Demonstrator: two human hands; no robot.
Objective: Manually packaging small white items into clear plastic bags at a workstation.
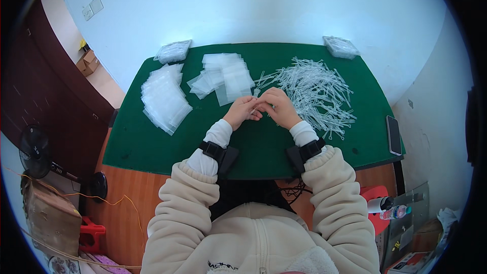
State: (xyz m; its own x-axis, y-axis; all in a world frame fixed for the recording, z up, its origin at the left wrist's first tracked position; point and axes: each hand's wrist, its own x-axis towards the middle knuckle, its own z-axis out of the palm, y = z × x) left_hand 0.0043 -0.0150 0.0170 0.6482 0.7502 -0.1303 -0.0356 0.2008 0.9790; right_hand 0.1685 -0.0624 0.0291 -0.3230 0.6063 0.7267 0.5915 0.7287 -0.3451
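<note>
Cream jacket point(243, 246) nearest | hands point(280, 107) pinched together — slim clear plastic piece point(256, 93) held | stick heap point(317, 89) right

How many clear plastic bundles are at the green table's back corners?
2: one bundle at the green table's far left corner, the other bundle at its far right. I see none hidden there.

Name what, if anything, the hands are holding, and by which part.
A small clear plastic piece, held where the left hand and right hand meet, apparently below its exposed upper end; the exact spot is hidden.
</note>
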